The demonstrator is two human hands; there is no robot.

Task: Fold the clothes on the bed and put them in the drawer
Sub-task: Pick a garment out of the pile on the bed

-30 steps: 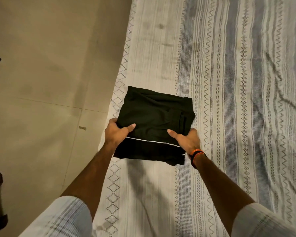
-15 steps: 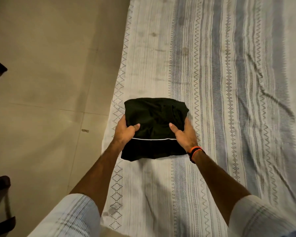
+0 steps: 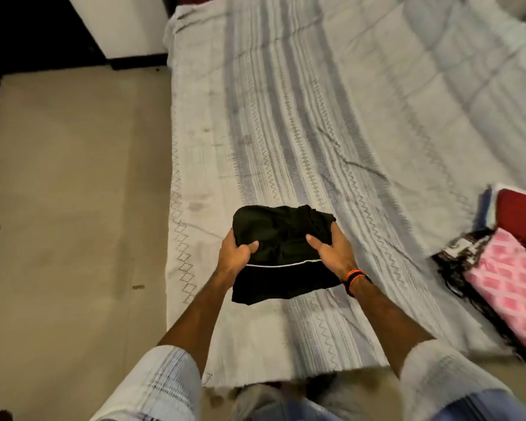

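Note:
A folded black garment with a thin white stripe is held just above the bed, near its left edge. My left hand grips its left side, thumb on top and fingers underneath. My right hand grips the right side the same way; an orange and black band sits on that wrist. The bed has a white and blue-grey striped cover. No drawer is in view.
At the right edge of the bed lies a pile of clothes: a pink patterned piece, a black and white piece and a red one. Beige tiled floor runs along the left. Dark furniture stands at the far left corner.
The view has pulled back and tilted up, showing more of the bed and the clothes pile at the right. Both hands still hold the black garment, now drawn closer together around it.

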